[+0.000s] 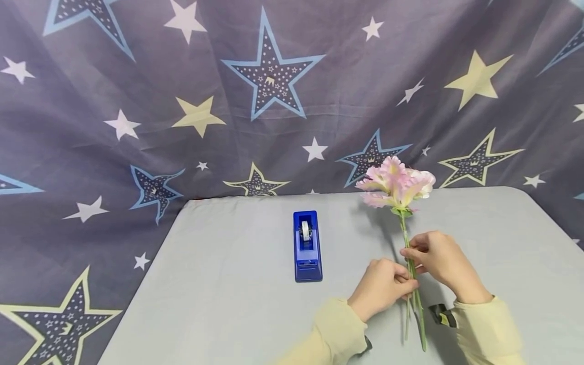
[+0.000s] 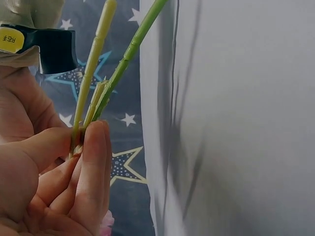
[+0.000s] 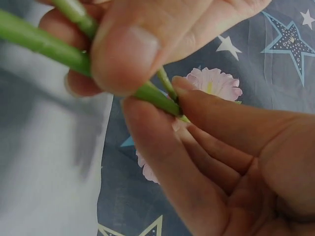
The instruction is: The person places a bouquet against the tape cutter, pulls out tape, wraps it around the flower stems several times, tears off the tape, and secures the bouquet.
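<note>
A small bunch of artificial flowers [image 1: 392,183], pink and pale white with green stems [image 1: 421,324], is held up over the right part of the table. My left hand [image 1: 382,285] pinches the stems low down, between thumb and fingers. Just above it, my right hand [image 1: 439,258] pinches the same stems. In the left wrist view, stem ends of different lengths, one a thick green stem [image 2: 129,51] and one a yellowish stem [image 2: 91,66], stick out past the left fingers. The right wrist view shows both hands close together on the green stems [image 3: 44,42], with pink petals [image 3: 214,84] behind.
A blue tape dispenser [image 1: 308,266] with a roll of clear tape [image 1: 305,231] stands left of the hands on the grey-covered table [image 1: 219,284]. Behind the table hangs a dark curtain [image 1: 283,147] printed with stars.
</note>
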Demonstrator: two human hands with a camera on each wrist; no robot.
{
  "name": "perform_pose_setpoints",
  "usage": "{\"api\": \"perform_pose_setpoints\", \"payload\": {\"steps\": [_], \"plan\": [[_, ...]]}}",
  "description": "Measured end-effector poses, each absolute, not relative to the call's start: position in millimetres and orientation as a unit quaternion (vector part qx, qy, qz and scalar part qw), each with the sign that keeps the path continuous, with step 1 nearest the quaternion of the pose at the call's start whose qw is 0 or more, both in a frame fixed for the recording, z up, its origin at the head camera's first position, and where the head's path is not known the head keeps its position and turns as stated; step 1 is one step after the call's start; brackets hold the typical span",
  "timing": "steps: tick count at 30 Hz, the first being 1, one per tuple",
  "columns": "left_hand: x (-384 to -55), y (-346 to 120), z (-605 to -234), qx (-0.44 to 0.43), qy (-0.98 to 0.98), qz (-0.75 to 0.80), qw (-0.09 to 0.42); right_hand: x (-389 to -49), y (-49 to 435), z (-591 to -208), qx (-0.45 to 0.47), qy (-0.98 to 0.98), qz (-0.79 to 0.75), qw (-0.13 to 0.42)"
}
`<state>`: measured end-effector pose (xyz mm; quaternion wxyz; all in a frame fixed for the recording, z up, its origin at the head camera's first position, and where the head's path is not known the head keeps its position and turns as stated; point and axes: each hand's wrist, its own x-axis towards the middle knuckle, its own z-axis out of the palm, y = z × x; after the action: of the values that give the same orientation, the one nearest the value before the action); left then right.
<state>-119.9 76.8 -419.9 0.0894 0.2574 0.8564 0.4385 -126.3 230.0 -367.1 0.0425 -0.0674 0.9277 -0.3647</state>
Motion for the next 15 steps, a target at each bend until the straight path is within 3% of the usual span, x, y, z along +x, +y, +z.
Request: {"api": "perform_pose_setpoints", "payload": {"steps": [15], "plan": [[-115, 106, -428, 0.239, 0.852, 0.455, 0.099, -126, 256, -374, -0.057, 0.941, -0.329, 0.054]]}}
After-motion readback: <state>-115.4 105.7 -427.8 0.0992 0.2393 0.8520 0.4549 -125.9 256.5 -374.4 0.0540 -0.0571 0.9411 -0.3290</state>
